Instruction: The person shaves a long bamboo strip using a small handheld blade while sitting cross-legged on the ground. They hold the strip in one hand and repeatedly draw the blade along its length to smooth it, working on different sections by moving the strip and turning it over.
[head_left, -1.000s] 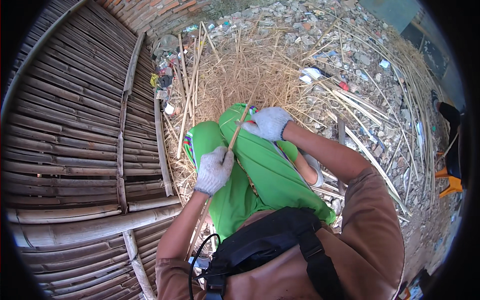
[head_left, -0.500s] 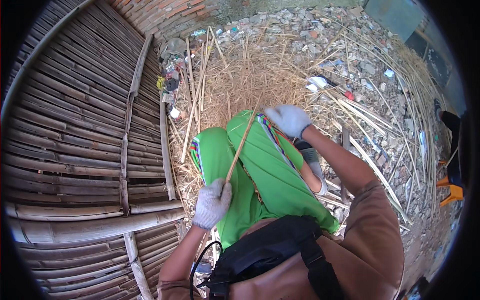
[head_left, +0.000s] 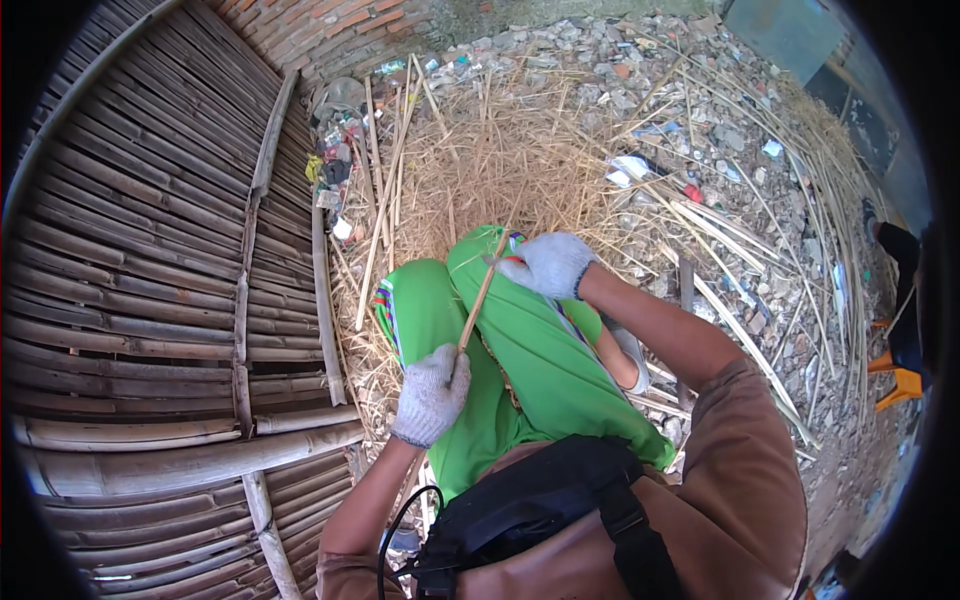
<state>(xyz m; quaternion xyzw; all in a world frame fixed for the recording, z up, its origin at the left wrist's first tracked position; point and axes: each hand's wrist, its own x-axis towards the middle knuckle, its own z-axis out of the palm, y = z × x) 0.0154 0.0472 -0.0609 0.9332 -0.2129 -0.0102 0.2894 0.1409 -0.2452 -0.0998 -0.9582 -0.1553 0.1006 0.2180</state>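
A thin tan bamboo strip (head_left: pixel 480 302) slants up across my green-trousered knees. Its lower end is in the closed fingers of my left hand (head_left: pixel 430 393), which wears a pale knit glove. My right hand (head_left: pixel 553 266), gloved alike, is closed beside the strip's upper part, over my right knee. Between its fingers shows a small tool with a red-orange part (head_left: pixel 515 260), seemingly a knife; its thin dark edge meets the strip. Most of this tool is hidden by the glove.
Shavings (head_left: pixel 500 165) pile up before my knees. Long bamboo strips (head_left: pixel 720 230) lie on rubble and litter to the right, with more at the far left. A bamboo slat wall (head_left: pixel 150 280) stands close on my left. Another person's dark-clothed leg (head_left: pixel 900 250) and an orange stool (head_left: pixel 898 383) show at the right edge.
My right hand has come left and nearer me along my knee, so the tool now meets the strip. My left hand, still on the strip, has moved slightly.
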